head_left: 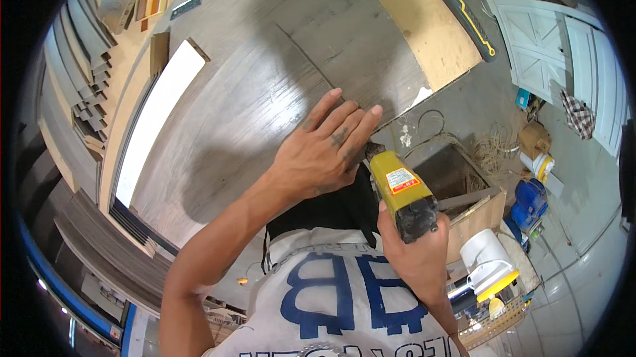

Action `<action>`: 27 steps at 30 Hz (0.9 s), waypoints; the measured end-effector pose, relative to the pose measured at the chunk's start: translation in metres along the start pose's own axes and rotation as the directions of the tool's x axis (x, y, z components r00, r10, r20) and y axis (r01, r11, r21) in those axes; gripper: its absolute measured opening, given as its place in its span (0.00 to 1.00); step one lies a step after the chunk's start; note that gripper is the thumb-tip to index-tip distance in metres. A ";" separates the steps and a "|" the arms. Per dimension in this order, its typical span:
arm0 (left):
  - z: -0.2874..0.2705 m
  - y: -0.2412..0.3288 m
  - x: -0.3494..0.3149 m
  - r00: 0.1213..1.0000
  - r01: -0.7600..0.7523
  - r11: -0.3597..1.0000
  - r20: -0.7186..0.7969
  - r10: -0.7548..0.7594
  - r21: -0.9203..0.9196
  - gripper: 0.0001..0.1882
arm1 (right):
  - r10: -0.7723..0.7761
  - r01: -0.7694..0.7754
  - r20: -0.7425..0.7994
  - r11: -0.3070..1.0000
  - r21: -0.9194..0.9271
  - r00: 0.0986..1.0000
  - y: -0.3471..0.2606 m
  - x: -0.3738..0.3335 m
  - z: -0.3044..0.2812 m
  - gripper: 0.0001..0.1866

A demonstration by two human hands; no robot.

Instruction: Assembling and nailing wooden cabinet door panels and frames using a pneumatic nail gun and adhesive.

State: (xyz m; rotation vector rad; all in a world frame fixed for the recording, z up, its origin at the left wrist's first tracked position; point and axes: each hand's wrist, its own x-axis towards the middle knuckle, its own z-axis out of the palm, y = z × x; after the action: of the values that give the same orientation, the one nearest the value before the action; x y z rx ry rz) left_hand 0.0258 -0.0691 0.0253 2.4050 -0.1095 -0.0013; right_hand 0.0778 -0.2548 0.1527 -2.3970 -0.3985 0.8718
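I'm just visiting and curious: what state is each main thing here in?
Yellow tool: held; running or not, unclear
Right hand: closed around that tool
Left hand: open, palm down
Gray panel: lying flat
Black-and-yellow handle: lying down
Checked cloth: rumpled

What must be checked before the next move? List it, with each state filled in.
1. Right hand gripping the yellow power tool: ok, wrapped around its black end.
2. Left hand steadying the grey board: cannot tell; it is spread palm down at the near edge, pressure not visible.
3. Left hand well clear of the tool's front end: not ok, in my judgement; they are very close.
4. Tool's working tip in sight: not ok, too dark to make out.
5. Black-and-yellow handle away from both hands: ok.
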 end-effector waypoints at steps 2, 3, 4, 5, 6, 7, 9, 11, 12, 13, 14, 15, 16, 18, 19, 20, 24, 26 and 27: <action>0.004 0.003 -0.010 0.998 0.010 1.000 -0.055 -0.011 -0.009 0.55 | 0.008 -0.007 0.004 0.993 -0.117 1.000 0.004 -0.002 -0.003 0.23; 0.008 0.002 -0.017 0.997 0.030 0.999 -0.069 -0.031 -0.010 0.59 | 0.036 -0.036 -0.011 0.999 -0.033 0.999 0.008 -0.002 -0.005 0.22; 0.010 0.006 -0.032 0.990 0.116 0.993 -0.086 -0.115 0.001 0.59 | 0.059 -0.058 -0.017 0.997 0.050 0.998 0.013 0.000 -0.007 0.21; 0.008 0.014 -0.055 0.972 0.219 0.976 -0.089 -0.217 0.013 0.59 | 0.106 -0.103 -0.022 0.987 0.122 0.994 0.019 0.001 -0.009 0.19; 0.007 0.020 -0.080 0.936 0.346 0.937 -0.076 -0.343 0.036 0.59 | 0.205 -0.205 0.034 0.925 0.319 0.978 0.023 -0.001 -0.014 0.14; 0.005 0.023 -0.107 0.919 0.381 0.921 -0.138 -0.369 0.080 0.59 | 0.286 -0.260 -0.023 0.901 0.348 0.958 0.026 -0.002 -0.011 0.16; 0.002 0.031 -0.163 0.885 0.446 0.878 -0.232 -0.404 0.172 0.59 | 0.037 -0.043 0.029 0.969 0.245 0.999 0.031 -0.005 -0.015 0.18; 0.000 0.031 -0.207 0.853 0.509 0.828 -0.273 -0.446 0.238 0.56 | -0.058 0.018 0.152 0.967 0.254 0.987 0.029 -0.010 -0.010 0.21; 0.003 0.030 -0.220 0.859 0.478 0.827 -0.355 -0.369 0.296 0.54 | -0.092 0.037 0.193 0.961 0.273 0.977 0.026 -0.011 -0.007 0.23; 0.008 0.029 -0.229 0.842 0.520 0.812 -0.320 -0.434 0.267 0.53 | -0.275 0.259 0.189 0.960 0.106 0.943 0.022 -0.013 -0.003 0.25; 0.011 0.028 -0.237 0.841 0.521 0.813 -0.320 -0.436 0.262 0.52 | -0.292 0.274 0.268 0.956 0.106 0.918 0.017 -0.016 0.003 0.26; 0.013 0.026 -0.242 0.840 0.522 0.814 -0.318 -0.439 0.255 0.51 | -0.304 0.288 0.341 0.953 0.099 0.889 0.012 -0.019 0.010 0.27; 0.015 0.025 -0.244 0.836 0.520 0.818 -0.342 -0.428 0.248 0.51 | -0.312 0.310 0.351 0.949 0.064 0.883 0.007 -0.025 0.019 0.27; 0.018 0.024 -0.246 0.834 0.513 0.829 -0.356 -0.421 0.224 0.50 | -0.320 0.326 0.373 0.944 0.049 0.871 -0.004 -0.038 0.038 0.27; 0.018 0.024 -0.246 0.836 0.501 0.843 -0.361 -0.413 0.195 0.51 | -0.317 0.330 0.392 0.943 0.035 0.864 -0.009 -0.045 0.046 0.27; 0.017 0.023 -0.247 0.838 0.498 0.850 -0.349 -0.420 0.173 0.51 | -0.347 0.360 0.388 0.932 0.040 0.854 -0.013 -0.050 0.056 0.28; 0.017 0.024 -0.246 0.829 0.502 0.857 -0.345 -0.440 0.114 0.53 | -0.306 0.328 0.370 0.945 0.002 0.877 -0.026 -0.074 0.081 0.28; 0.017 0.024 -0.245 0.828 0.493 0.865 -0.351 -0.437 0.087 0.54 | -0.265 0.290 0.359 0.957 -0.015 0.895 -0.032 -0.082 0.091 0.28; 0.017 0.024 -0.244 0.828 0.490 0.869 -0.351 -0.437 0.075 0.54 | -0.249 0.273 0.349 0.962 -0.020 0.904 -0.034 -0.085 0.094 0.27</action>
State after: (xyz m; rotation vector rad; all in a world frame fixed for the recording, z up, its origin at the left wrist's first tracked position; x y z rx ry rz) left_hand -0.2199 -0.0788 0.0214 2.4962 0.6588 0.1828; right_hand -0.0506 -0.2276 0.1550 -2.1793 -0.8775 1.1661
